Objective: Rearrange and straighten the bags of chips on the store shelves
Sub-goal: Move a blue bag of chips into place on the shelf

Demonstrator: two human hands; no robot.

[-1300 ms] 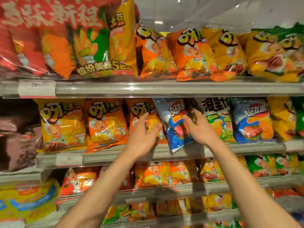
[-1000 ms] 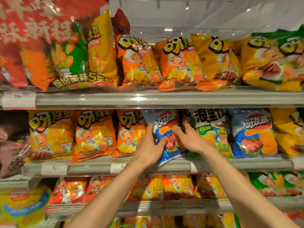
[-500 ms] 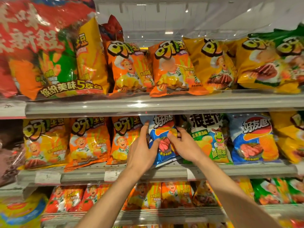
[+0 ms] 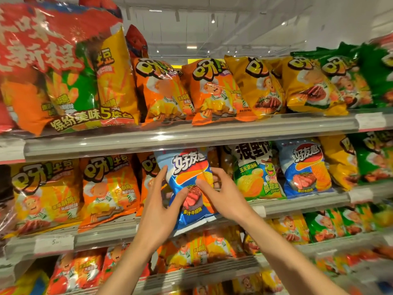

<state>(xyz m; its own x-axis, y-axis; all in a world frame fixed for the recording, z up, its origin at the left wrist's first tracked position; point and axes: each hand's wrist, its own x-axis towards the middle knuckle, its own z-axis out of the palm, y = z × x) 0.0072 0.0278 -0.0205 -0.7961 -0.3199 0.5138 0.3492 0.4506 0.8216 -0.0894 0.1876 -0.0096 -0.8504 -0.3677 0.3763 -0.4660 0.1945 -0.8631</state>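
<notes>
The blue bag (image 4: pixel 192 188) reads 好友 in white, its third character cut off; small text lower down is too blurred to be sure of. A second blue bag (image 4: pixel 304 169) shows 好友趣 in full. The green bag (image 4: pixel 257 171) carries 浪里, 玉米浓汤味 and 层层波. Orange bags (image 4: pixel 108 188) read 呀!土豆. The multipack (image 4: pixel 70 86) on the top shelf reads 缤纷美味5连包. A price tag (image 4: pixel 54 242) on the shelf rail shows a 5.
</notes>
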